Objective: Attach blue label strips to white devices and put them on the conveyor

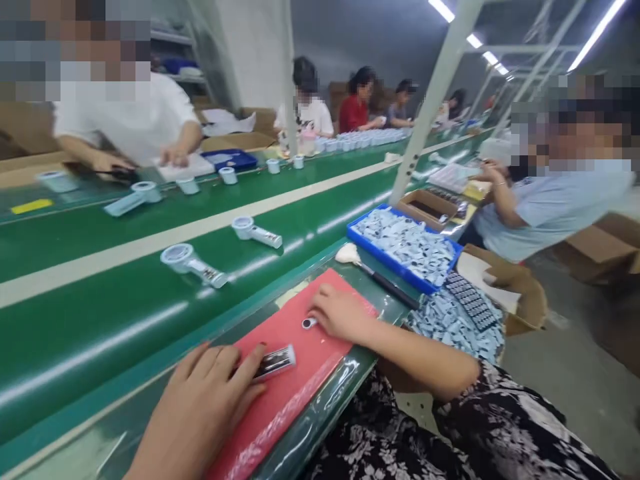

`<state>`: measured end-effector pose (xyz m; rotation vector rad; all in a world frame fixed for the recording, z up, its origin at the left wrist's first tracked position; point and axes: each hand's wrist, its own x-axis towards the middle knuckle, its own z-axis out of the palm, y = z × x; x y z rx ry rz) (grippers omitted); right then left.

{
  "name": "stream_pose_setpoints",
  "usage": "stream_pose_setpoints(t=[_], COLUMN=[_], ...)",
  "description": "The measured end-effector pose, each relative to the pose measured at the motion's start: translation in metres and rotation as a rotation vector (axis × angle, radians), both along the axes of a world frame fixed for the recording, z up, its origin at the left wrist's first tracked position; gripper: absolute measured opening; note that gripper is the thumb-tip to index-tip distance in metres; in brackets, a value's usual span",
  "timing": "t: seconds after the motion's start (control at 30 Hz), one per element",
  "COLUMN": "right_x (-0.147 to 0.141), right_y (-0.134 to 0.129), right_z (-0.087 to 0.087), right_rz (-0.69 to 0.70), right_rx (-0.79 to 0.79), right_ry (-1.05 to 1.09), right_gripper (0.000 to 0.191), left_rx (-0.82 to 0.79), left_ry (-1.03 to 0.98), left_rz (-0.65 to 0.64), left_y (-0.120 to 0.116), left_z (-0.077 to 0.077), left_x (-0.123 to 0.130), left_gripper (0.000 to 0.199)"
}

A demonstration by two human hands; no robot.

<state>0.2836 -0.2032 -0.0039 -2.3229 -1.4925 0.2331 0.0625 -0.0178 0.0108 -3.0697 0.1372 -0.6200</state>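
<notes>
1. Here, the left hand (200, 400) lies palm down on the red mat (295, 380), fingers spread narrow, with the fingertips resting on a small black and silver handle piece (276, 361); it presses the piece rather than wrapping around it

2. The right hand (340, 312) rests on the far part of the same mat, fingers curled loosely, fingertips touching a small round ring part (309, 323) that lies flat on the mat

3. The handle piece lies on its side near the middle of the mat, just beside the left fingertips and near the ring part, the two apart

4. The mat lies on the table (350, 380) edge, beside the green conveyor belt (125, 293)

5. Two finished magnifiers (193, 263) lie on the belt, well apart from both hands

6. A brush (373, 270) lies on the table between the mat and a blue tray (453, 248) filled with pale blue parts

7. More pale blue parts sit heaped in a cardboard box (530, 300) to the right of the tray

8. Other people work along both sides of the belt; their hands are well apart from the mat
</notes>
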Motion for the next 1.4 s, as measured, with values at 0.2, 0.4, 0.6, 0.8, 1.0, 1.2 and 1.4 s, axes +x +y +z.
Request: stream_pose_setpoints(t=[0.2,0.4,0.6,0.8,1.0,1.2,1.4], right_x=[0.01,-0.012,-0.067,-0.086,-0.08,-0.075,-0.085], right_y=[-0.025,-0.017,0.014,0.027,0.028,0.022,0.008], right_z=[-0.01,0.005,0.028,0.028,0.018,0.009,0.013], right_rz=[0.147,0.145,0.32,0.346,0.25,0.274,0.398], right_rx=[0.068,0.174,0.19,0.1,0.243,0.194,0.023], right_ry=[0.095,0.14,0.114,-0.007,0.294,0.573,0.315], right_gripper=[0.022,0.02,0.017,0.019,0.006,0.025,0.039], left_rx=[0.097,0.052,-0.336,-0.47,-0.487,-0.429,-0.315], left_ry=[0.087,0.15,0.1,0.017,-0.021,0.06,0.122], left_rz=[0.038,0.143,0.133,0.088,0.129,0.119,0.171], left_y=[-0.001,-0.013,-0.016,-0.018,-0.018,-0.022,-0.046], left_z=[-0.01,-0.008,0.006,0.01,0.006,0.012,0.006], left_x=[-0.018,-0.019,-0.033,-0.033,-0.028,-0.037,-0.048], left_gripper=[0.036,0.032,0.033,0.017,0.016,0.013,0.02])
